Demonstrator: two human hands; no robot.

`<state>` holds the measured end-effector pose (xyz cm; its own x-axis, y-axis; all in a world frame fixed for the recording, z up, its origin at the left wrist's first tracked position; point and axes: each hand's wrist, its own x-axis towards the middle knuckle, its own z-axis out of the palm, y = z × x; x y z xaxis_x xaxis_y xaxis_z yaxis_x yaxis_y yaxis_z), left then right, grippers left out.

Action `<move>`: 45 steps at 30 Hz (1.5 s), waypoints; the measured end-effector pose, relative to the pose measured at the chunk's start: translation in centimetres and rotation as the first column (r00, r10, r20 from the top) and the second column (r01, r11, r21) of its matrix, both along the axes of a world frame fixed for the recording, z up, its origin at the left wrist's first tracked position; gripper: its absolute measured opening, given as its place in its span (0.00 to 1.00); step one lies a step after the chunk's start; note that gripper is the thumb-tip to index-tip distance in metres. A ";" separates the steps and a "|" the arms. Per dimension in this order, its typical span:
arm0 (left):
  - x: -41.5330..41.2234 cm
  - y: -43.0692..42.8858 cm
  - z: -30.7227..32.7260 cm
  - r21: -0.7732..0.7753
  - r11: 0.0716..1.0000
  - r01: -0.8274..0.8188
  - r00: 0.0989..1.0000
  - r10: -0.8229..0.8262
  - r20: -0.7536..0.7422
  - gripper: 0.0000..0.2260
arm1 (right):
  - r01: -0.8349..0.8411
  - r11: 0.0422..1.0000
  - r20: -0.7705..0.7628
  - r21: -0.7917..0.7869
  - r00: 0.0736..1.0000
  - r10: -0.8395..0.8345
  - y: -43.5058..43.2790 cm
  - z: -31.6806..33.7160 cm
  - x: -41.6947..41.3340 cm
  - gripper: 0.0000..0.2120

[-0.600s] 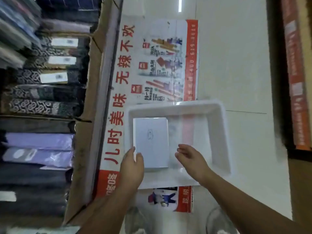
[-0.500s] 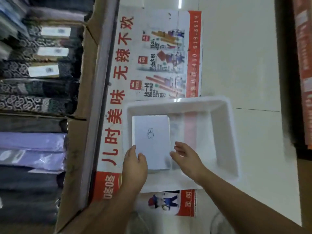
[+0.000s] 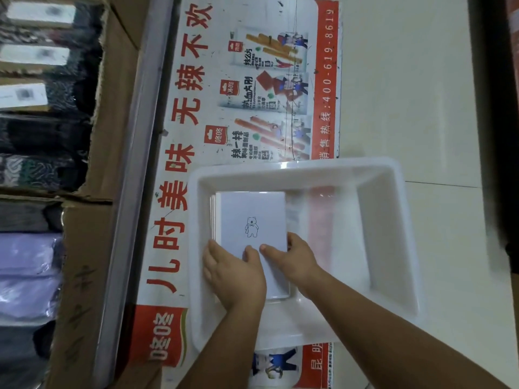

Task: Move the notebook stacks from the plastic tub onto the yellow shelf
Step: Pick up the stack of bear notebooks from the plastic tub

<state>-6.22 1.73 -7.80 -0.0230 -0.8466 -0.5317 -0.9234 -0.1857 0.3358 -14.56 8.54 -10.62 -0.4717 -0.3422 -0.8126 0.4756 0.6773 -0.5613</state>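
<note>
1. Far left of the frame: open cardboard boxes (image 3: 92, 153) packed with folded fabric, dark patterned pieces (image 3: 39, 141) in the upper left and pale purple ones (image 3: 28, 265) lower left. Some of the upper pieces carry white labels, too blurred to read.
2. Left of centre: a printed banner (image 3: 252, 80) lies flat on the floor, white with red characters and a red strip bearing a phone number. It runs from the top of the frame down past the bottom edge.
3. Centre: the left hand (image 3: 233, 273) is inside the tub, its fingers down the left side of the notebook stack (image 3: 252, 220) and its thumb on the top cover. Its grip is closed on the stack's near left corner.
4. Centre: the stack sits in the left half of the tub, its white cover showing a small line-drawn bear.
5. Just right of centre: the right hand (image 3: 297, 262) holds the stack's near right edge, thumb on the cover, fingers tucked against the side. Its grip is also closed on the stack.
6. Centre to right: the tub (image 3: 393, 248), translucent white, rests partly on the banner and partly on the pale tiled floor (image 3: 407, 94). Its right half holds nothing.
</note>
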 end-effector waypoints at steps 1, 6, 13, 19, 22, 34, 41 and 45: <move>-0.1 0.0 -0.1 0.016 1.000 -0.003 1.000 0.003 0.003 0.35 | 0.011 1.000 0.022 0.003 1.000 -0.011 0.1 -0.1 -0.2 0.14; -0.5 0.2 -0.6 0.096 0.995 0.020 0.999 -0.022 0.028 0.38 | 0.006 1.000 0.106 0.002 0.994 -0.006 0.7 -0.6 -1.3 0.07; -0.5 0.5 -0.7 0.026 0.998 0.062 0.988 -0.065 0.137 0.34 | 0.003 0.999 0.122 -0.055 0.993 0.004 1.3 -0.9 -1.2 0.12; -0.5 0.1 -1.6 0.122 0.992 0.024 1.000 -0.022 -0.018 0.29 | -0.022 0.997 0.104 -0.068 0.994 0.029 2.1 -0.6 -3.1 0.07; 0.9 0.4 -1.8 0.072 0.988 0.136 0.991 -0.136 -0.006 0.29 | -0.046 0.993 0.132 -0.107 0.989 0.061 2.3 -0.3 -3.3 0.06; 2.5 -1.0 0.5 0.395 0.919 -0.016 0.901 0.184 -0.392 0.28 | 0.084 0.993 0.129 -0.086 0.989 -0.073 3.4 0.9 -1.5 0.13; 2.6 -1.6 2.4 0.551 0.834 0.014 0.867 0.265 -0.422 0.20 | 0.152 0.981 0.323 -0.121 0.940 -0.106 5.0 3.8 -3.5 0.18; 1.5 -2.0 5.8 0.545 0.837 0.048 0.886 0.216 -0.410 0.25 | 0.110 0.981 0.266 -0.160 0.962 -0.065 3.9 7.4 -3.9 0.16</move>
<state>-4.77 -0.23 -1.98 -0.3064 -0.4465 -0.8407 -0.6721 -0.5240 0.5232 -18.44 12.45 -3.24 -0.2874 -0.4541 -0.8433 0.6731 0.5306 -0.5152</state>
